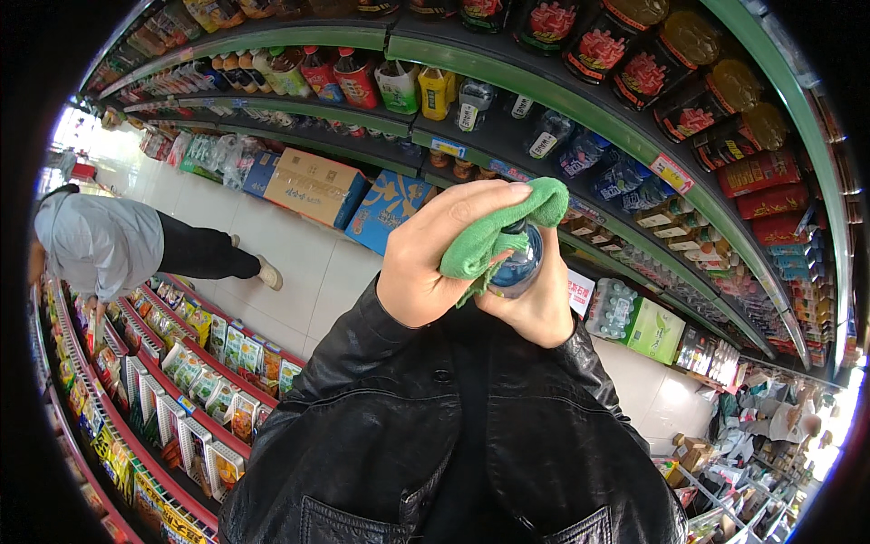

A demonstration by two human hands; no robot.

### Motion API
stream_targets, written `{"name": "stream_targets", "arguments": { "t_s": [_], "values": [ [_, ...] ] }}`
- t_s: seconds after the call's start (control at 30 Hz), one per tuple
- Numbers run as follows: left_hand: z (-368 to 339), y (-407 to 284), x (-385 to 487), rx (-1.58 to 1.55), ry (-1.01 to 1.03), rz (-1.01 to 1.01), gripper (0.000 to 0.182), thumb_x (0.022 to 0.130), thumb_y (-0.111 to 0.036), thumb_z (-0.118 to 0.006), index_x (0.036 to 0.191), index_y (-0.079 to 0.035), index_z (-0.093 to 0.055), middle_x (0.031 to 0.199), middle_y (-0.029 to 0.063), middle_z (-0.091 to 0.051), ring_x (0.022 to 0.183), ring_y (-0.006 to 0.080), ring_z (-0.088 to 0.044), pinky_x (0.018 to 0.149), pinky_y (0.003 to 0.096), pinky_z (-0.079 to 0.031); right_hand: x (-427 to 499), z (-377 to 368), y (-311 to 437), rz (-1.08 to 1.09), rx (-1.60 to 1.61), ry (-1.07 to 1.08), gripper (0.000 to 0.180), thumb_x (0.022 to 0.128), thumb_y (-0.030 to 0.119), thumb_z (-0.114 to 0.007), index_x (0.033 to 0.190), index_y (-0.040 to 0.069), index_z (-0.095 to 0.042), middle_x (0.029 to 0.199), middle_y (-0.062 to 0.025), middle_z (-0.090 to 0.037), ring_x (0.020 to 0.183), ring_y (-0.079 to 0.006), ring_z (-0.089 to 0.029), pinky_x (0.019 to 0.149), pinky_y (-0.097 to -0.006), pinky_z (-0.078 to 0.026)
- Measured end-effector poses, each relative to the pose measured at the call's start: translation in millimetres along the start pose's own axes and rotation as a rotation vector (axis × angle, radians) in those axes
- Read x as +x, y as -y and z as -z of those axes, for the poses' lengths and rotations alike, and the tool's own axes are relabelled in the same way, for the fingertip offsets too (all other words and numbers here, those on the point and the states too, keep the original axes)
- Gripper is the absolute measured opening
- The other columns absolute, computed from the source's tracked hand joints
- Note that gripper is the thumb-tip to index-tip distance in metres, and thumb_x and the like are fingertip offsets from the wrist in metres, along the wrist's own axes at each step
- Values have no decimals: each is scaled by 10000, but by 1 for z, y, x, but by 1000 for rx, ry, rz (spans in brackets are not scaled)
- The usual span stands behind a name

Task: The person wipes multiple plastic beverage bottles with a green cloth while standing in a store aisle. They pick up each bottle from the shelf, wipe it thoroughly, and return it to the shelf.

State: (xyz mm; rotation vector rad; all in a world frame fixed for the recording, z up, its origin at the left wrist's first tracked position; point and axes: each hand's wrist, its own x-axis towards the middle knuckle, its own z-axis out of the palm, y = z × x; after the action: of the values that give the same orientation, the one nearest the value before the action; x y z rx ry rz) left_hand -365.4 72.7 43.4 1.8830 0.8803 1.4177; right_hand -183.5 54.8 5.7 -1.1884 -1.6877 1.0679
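In front of my chest, my left hand presses a folded green cloth over the upper part of a clear plastic bottle. My right hand grips that bottle from the other side, its fingers mostly behind it. The cloth drapes over the bottle's cap end, so the cap is hidden. Bluish, see-through plastic shows between my hands. Beyond them, a shelf carries drink bottles, among them clear water bottles with white labels and a yellow bottle.
Green-edged drink shelves curve across the front. Cardboard cartons and a blue box stand on the tiled floor below. Red-edged snack racks lie to the left, where another person reaches into them. Shrink-wrapped bottles stand at right.
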Motion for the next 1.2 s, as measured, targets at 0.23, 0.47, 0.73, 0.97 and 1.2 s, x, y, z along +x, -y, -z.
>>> {"name": "stream_targets", "arguments": {
  "t_s": [0.23, 0.47, 0.73, 0.97, 1.2],
  "values": [
    [5, 10, -3, 76, -90, -132, 366, 742, 6, -765, 1108, 1, -758, 1147, 155, -747, 1168, 331, -698, 961, 401, -558, -1, -14, -9, -17, 77, -19, 760, 737, 184, -903, 1305, 11, -429, 1139, -164, -657, 1062, -228, -687, 894, -361, -550],
    [36, -3, -39, -381, -317, 232, 131, 927, 9, -705, 1050, 52, -705, 1061, 149, -755, 1011, 246, -731, 894, 359, -575, 41, -12, -88, -103, 94, -58, 563, 781, 199, -905, 1185, 25, -553, 995, -64, -707, 910, -152, -684, 883, -327, -553],
    [72, 47, -106, -617, -825, 717, 241, 1056, -227, -616, 1164, -16, -661, 1076, 89, -729, 936, 180, -708, 829, 338, -569, 154, 4, -192, -121, 268, -201, 630, 748, 69, -917, 1247, 0, -540, 1070, -76, -705, 948, -178, -690, 867, -350, -563],
    [96, 45, -154, -628, -1020, 803, 296, 1048, -269, -631, 1213, -23, -629, 1103, 95, -718, 958, 192, -710, 846, 356, -582, 224, 0, -243, -62, 347, -295, 610, 745, -61, -876, 1270, -14, -568, 1247, -147, -675, 1100, -245, -685, 936, -387, -566],
    [106, 38, -173, -633, -1166, 804, 279, 1046, -246, -635, 1207, -18, -652, 1110, 94, -730, 956, 184, -718, 849, 345, -588, 255, -1, -303, -81, 100, -336, 945, 728, 10, -920, 1493, -44, -368, 1398, -177, -576, 1239, -280, -614, 1010, -419, -546]
  ]
}}
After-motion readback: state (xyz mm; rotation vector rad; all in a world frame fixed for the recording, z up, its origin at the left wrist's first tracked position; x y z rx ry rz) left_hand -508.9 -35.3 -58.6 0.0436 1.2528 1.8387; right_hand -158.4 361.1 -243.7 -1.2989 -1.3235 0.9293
